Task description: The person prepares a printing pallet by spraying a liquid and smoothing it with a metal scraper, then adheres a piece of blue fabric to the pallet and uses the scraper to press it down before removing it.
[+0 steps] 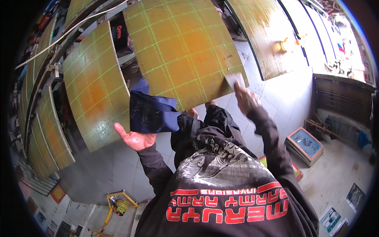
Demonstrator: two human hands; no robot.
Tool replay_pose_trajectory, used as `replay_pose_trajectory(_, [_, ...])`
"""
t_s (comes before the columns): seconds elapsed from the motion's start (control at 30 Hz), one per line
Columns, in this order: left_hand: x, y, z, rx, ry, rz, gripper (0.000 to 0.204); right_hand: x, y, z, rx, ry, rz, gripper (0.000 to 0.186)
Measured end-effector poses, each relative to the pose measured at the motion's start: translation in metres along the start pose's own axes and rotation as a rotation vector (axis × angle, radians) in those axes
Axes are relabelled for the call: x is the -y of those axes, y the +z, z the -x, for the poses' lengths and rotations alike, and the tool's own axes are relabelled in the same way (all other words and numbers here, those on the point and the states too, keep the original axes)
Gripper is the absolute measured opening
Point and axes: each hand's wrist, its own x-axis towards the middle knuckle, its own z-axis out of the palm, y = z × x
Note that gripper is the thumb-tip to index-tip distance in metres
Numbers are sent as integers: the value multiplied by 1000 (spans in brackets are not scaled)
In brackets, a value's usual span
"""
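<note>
- Dark blue cloth (pixel 152 112) hangs from the left hand (pixel 134 139), thumb spread, just under the yellow-green gridded panel (pixel 183 47)
- Right hand (pixel 245 98) presses a small pale pad (pixel 235 80) against that panel's lower right corner, grip clenched on it
- Framed blue screen (pixel 304 144) lies on the floor, well right

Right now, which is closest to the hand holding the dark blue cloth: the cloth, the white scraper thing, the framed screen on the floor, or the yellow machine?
From the left hand, head view:
1. Dark blue cloth, in that hand, just above it.
2. Yellow machine, on the floor below the hand.
3. White scraper, to the right, held by the right hand against the yellow gridded board.
4. Framed screen, on the floor, far right.
</note>
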Motion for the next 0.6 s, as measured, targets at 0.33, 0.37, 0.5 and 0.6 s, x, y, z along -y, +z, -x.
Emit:
replay_pose_trajectory(0.33, [-12, 7, 4, 108, -12, -41, 92, 5, -60, 2, -95, -30, -261, 59])
replay_pose_trajectory(0.37, [-15, 6, 6, 93, 18, -62, 92, 17, -65, 17, 40, 93, -227, 62])
replay_pose_trajectory(0.5, [-16, 1, 11, 17, 90, -25, 96, 8, -31, 65, -52, 29, -32, 60])
replay_pose_trajectory(0.6, [-15, 5, 6, 3, 89, 12, 97, 15, -22, 79, -91, 90, -12, 54])
